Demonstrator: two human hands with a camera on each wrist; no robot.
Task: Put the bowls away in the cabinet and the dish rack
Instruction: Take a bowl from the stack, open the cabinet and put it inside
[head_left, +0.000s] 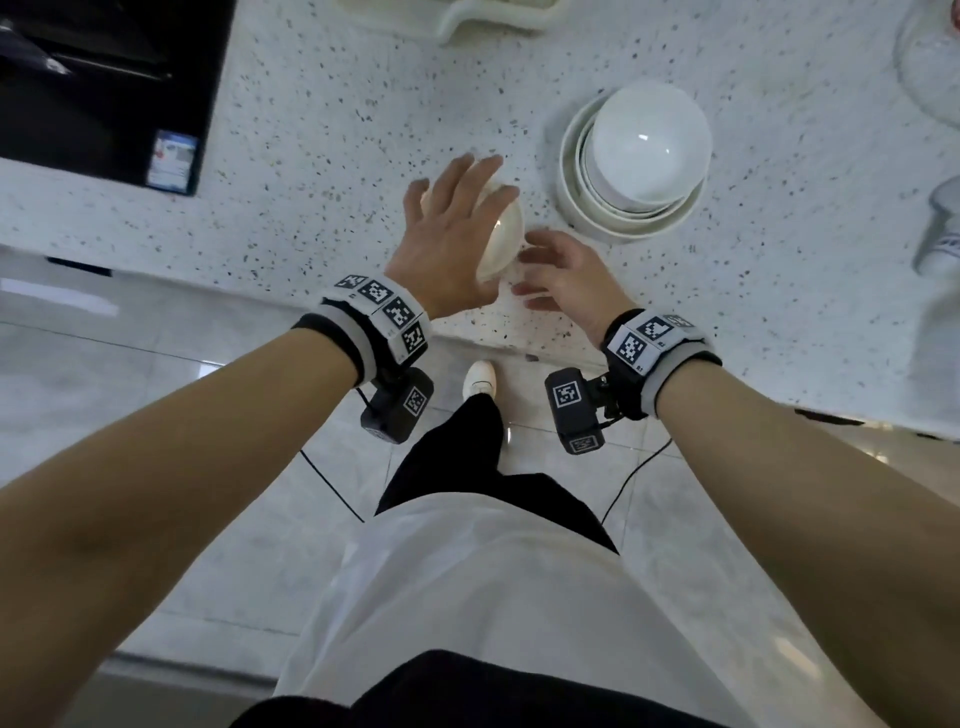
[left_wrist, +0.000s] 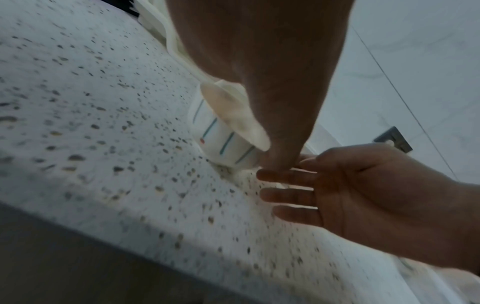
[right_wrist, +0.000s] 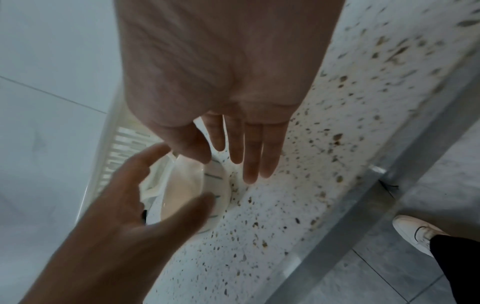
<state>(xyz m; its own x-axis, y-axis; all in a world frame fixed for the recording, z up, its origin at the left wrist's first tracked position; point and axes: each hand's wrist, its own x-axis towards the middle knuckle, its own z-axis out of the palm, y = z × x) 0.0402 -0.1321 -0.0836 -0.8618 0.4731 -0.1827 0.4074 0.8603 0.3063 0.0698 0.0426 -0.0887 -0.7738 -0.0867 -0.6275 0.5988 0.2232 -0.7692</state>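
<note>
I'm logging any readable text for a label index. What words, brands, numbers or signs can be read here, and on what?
No text can be read.
Sticker on the black appliance: printed, too blurred to read.
Bottle at the right edge: blue marking, too blurred.
Wristbands and wrist cameras: black-and-white square marker codes; tiny characters beside them illegible.
Striped bowl: teal lines and a red dot, no lettering.
</note>
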